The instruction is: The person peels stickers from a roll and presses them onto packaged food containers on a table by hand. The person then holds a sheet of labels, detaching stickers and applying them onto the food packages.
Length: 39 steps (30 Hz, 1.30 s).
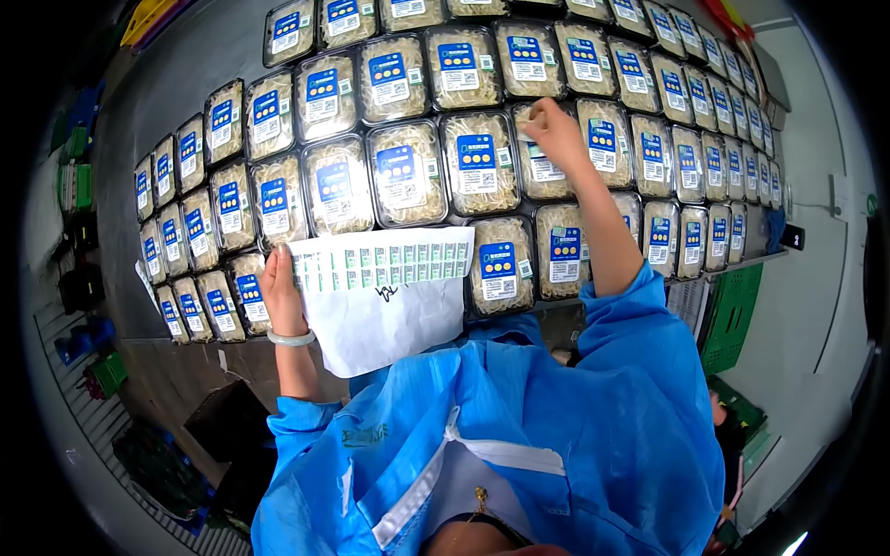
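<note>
My left hand point(283, 287) is closed on the left edge of a white sheet point(389, 329). Rows of small green-and-white stickers point(380, 264) run across its upper part, with dark handwriting below them. The sheet covers parts of the nearest packs. My right hand point(556, 134) reaches forward over a clear-lidded pack of pale sprout-like strands point(542, 181) with a blue-and-white label. Its fingers are pinched together at the pack's upper part. Something small and pale shows by the fingertips, too small to make out.
Many similar packs point(464, 69) stand in close rows on a dark table point(218, 60), several with small green stickers. A green crate point(732, 320) stands below the table's right end. Yellow crates point(148, 20) are at the far left, and a pale wall point(807, 120) at the right.
</note>
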### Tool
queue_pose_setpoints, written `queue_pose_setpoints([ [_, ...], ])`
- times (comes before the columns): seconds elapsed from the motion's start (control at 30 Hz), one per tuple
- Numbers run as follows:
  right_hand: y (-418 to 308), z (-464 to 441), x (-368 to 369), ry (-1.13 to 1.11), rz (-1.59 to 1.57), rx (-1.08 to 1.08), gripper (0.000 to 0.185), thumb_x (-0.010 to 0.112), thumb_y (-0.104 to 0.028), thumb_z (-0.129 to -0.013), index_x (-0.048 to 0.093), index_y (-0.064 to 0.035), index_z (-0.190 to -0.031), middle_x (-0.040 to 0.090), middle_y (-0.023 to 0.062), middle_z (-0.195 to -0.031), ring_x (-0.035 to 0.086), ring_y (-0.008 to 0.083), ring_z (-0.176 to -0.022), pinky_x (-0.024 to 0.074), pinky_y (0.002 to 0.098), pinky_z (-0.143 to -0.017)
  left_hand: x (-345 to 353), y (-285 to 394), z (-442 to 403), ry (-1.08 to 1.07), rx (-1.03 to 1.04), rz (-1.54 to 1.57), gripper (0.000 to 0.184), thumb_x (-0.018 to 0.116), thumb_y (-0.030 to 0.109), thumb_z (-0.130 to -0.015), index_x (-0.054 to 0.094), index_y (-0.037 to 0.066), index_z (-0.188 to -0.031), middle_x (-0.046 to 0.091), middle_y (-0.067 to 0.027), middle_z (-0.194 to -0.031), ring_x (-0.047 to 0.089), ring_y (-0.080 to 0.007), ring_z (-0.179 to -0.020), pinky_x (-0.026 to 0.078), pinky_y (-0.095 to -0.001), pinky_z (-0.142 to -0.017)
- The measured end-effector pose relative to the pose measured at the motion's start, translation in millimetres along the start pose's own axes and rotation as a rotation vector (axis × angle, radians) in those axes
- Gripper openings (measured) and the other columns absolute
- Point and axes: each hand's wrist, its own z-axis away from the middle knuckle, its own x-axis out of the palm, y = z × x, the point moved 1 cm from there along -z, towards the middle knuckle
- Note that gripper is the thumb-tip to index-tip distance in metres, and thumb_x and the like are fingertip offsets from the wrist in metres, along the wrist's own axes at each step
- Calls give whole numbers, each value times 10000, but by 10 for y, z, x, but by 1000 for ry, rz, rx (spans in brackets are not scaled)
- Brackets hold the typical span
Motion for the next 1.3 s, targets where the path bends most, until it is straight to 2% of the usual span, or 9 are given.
queue_pose_setpoints([
  [0.13,-290,-49,371,-190,-241,-55,300,714,-168,-801,558,-23,-1013,671,107,-845,642,227,-770,491,346,-709,-81,-29,16,20,-18,20,258,476,216,-1030,632,11,-1031,609,34,-881,506,-24,-769,404,-194,-684],
  [0.3,-554,-172,681,-227,133,-83,297,687,-152,-787,557,-48,-1033,681,158,-966,642,380,-928,497,471,-764,-214,-22,29,10,-24,57,256,486,231,-1027,633,24,-994,599,41,-854,496,-19,-749,396,-195,-666],
  [0.5,-456,-172,427,-155,431,-26,443,742,-290,-790,558,-27,-1097,683,193,-981,664,347,-947,522,449,-762,-494,-39,62,185,10,51,283,496,232,-1022,633,-13,-1060,648,-8,-933,559,-56,-806,451,-209,-733],
  [0.6,-194,28,48,-61,77,64,396,724,-280,-829,564,-33,-1095,687,151,-917,674,260,-823,526,366,-689,-753,-105,47,133,-30,132,276,509,236,-1017,639,-5,-1051,661,-17,-926,590,-68,-788,467,-219,-704],
  [0.67,-43,331,-298,-117,-377,174,290,666,-286,-898,562,-40,-1011,625,36,-801,557,93,-662,442,241,-575,-830,-112,56,169,-28,133,272,524,252,-1010,634,6,-1049,666,-25,-920,600,-76,-774,476,-226,-690],
  [0.73,-5,720,-615,-152,-623,325,247,628,-272,-930,565,-52,-1023,595,-4,-805,518,74,-628,423,224,-554,-879,-161,39,192,-56,164,275,525,254,-1009,626,6,-1067,666,-33,-923,609,-87,-778,483,-232,-691],
  [1.03,-10,1743,-97,-384,-569,229,242,684,-9,-817,545,-35,-1013,618,47,-904,624,127,-811,503,264,-715,-620,-156,-155,68,-139,159,307,491,244,-1015,597,-25,-1118,671,-90,-979,655,-149,-820,520,-270,-721],
  [1.23,-282,1684,421,-398,-341,81,237,727,-29,-782,543,-37,-932,623,59,-822,601,103,-735,484,280,-657,-473,-124,-171,27,-84,99,336,461,270,-1027,596,-24,-1117,672,-90,-983,652,-143,-817,518,-266,-725],
  [1.3,-337,1630,523,-356,-192,-72,222,697,-12,-757,510,-17,-877,593,113,-823,621,227,-771,482,353,-653,-425,-85,-105,-2,-76,101,332,461,265,-1027,595,-25,-1117,672,-92,-986,651,-146,-819,519,-269,-730],
])
